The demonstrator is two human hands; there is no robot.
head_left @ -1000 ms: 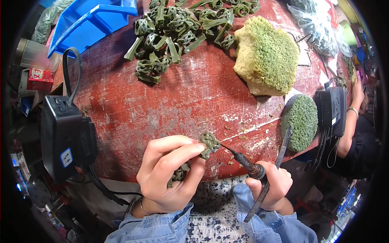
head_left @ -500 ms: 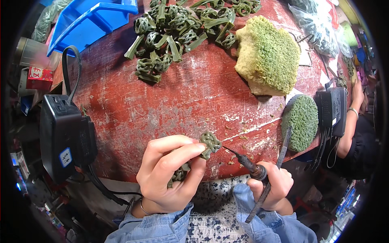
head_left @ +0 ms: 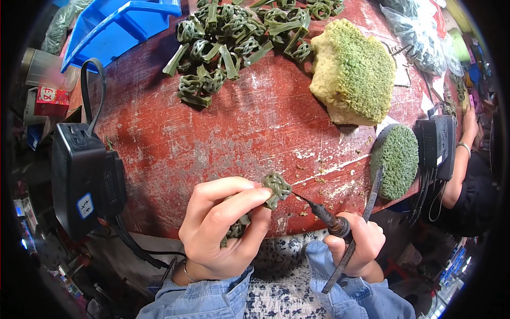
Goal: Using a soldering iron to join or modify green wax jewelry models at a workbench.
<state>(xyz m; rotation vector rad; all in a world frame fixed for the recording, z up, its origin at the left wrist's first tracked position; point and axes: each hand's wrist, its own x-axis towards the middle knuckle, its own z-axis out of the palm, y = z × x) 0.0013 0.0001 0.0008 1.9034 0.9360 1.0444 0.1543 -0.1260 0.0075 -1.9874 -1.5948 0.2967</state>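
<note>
Between the thumb and fingers of my left hand [head_left: 226, 228] is a dark green openwork piece [head_left: 277, 190], waxy in look, with interlaced strands. Part of a second such piece [head_left: 236, 228] shows against the palm, mostly hidden by the fingers. My right hand [head_left: 358, 244] is closed around a soldering-iron-like pen [head_left: 330, 218] with a dark grip and a thin needle tip. That tip points left, right at the edge of the openwork piece; contact cannot be made out. A long flat metal strip, perhaps a file [head_left: 375, 194], also passes through the right hand, slanting up to the right.
Many similar green pieces [head_left: 234, 37] lie heaped at the back of the worn red table [head_left: 212, 138]. On the right are a yellow-green sponge block [head_left: 356, 74], a round green pad [head_left: 398, 162] and a black box [head_left: 435, 143]. Black power units [head_left: 79, 181] and a blue bin [head_left: 117, 26] stand left. Another person's arm [head_left: 459, 165] is far right.
</note>
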